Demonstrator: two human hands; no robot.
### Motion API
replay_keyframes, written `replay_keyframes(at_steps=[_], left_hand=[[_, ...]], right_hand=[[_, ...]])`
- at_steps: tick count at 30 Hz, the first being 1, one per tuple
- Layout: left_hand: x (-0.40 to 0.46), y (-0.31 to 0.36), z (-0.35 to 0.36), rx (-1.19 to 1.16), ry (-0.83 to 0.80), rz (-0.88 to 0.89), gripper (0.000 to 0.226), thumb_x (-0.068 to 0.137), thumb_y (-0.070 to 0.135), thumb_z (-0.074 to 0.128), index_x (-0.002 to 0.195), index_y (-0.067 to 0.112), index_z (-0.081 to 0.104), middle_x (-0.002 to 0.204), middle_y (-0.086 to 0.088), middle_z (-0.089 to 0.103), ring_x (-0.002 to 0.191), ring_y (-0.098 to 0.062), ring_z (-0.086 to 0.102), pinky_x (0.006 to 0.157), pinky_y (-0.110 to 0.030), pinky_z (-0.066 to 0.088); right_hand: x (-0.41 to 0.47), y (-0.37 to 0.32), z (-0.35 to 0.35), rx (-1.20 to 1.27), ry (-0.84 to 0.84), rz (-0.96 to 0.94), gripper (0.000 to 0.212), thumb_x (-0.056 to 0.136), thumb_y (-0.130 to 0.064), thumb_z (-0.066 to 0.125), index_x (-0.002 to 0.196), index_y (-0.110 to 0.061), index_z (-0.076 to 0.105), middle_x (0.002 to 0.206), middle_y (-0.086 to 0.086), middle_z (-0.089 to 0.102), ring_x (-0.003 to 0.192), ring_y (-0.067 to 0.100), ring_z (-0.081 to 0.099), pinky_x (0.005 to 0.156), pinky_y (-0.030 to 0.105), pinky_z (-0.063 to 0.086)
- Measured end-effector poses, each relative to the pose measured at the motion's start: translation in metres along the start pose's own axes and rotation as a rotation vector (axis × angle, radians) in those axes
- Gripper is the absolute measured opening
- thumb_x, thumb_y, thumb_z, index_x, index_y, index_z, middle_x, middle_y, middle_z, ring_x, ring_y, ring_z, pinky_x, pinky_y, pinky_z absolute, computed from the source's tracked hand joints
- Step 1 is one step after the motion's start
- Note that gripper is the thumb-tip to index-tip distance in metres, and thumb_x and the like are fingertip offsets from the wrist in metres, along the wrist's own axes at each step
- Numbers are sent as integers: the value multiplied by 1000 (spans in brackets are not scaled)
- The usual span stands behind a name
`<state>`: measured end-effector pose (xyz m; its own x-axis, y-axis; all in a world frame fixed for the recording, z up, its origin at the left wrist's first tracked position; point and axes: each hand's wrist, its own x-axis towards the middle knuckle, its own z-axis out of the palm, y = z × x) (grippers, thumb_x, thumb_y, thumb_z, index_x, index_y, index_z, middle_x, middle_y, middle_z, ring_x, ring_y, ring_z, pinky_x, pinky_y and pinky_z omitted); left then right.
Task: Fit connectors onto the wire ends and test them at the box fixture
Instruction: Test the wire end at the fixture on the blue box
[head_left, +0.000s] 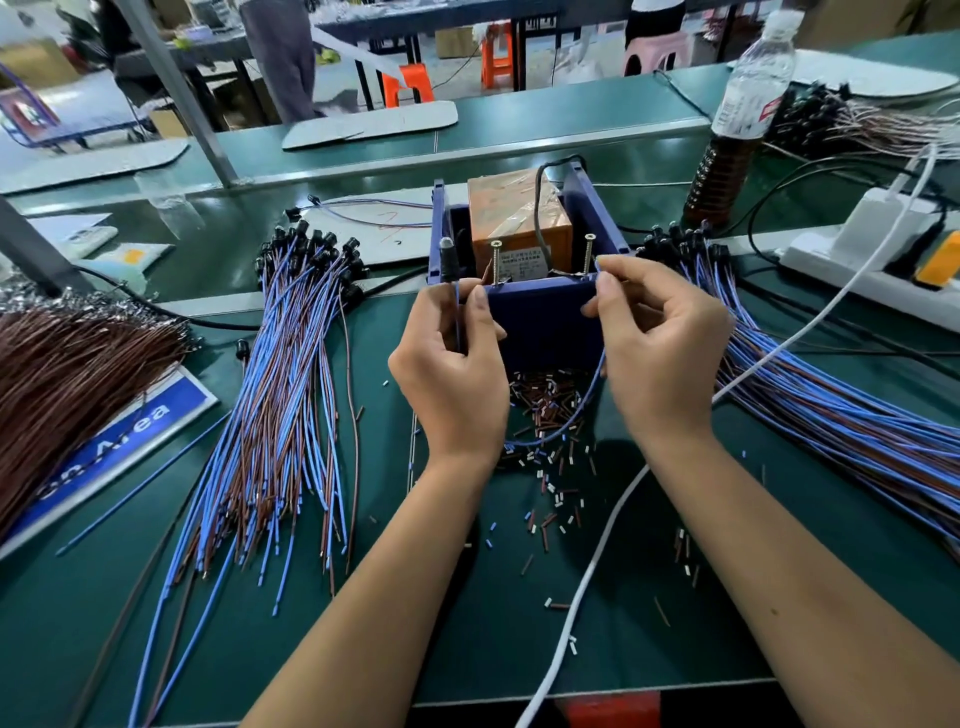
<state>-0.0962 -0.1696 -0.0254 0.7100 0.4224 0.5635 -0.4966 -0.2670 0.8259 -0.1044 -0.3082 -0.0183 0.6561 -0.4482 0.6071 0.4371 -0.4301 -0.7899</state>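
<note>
A blue box fixture (543, 322) holding an orange unit stands mid-table, with two upright screws (589, 253) at its front edge. My left hand (452, 369) pinches a blue wire just below its black connector (448, 259), which points up beside the box's left corner. My right hand (660, 348) pinches the same wire's other end (598, 266) next to the right screw. The wire (566, 423) sags in a loop between my hands.
A fan of blue and brown wires with black connectors (291, 395) lies left; another bundle (841, 395) lies right. Brown wires (67, 379) sit far left. Cut sleeve bits (545, 410) litter the mat. A bottle (737, 119), power strip (872, 260) and white cable (587, 587) stand right.
</note>
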Motion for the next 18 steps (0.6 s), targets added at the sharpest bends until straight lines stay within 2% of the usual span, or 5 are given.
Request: replay_keyframes(at_steps=[8, 18], left_hand=[[-2, 0, 0, -27, -8, -20, 12, 102, 15, 60, 93, 12, 67, 63, 6, 63, 59, -9, 60, 64, -26, 51], [-4, 3, -1, -21, -13, -24, 14, 102, 11, 59, 91, 8, 67, 61, 6, 61, 56, -6, 57, 62, -18, 45]], right_hand=[[-4, 0, 1, 5, -5, -16, 18, 102, -16, 64, 110, -9, 79, 82, -9, 75, 77, 6, 74, 73, 26, 60], [-7, -2, -1, -1, -11, -39, 20, 103, -18, 62, 111, -10, 78, 82, -8, 75, 78, 5, 74, 72, 21, 57]])
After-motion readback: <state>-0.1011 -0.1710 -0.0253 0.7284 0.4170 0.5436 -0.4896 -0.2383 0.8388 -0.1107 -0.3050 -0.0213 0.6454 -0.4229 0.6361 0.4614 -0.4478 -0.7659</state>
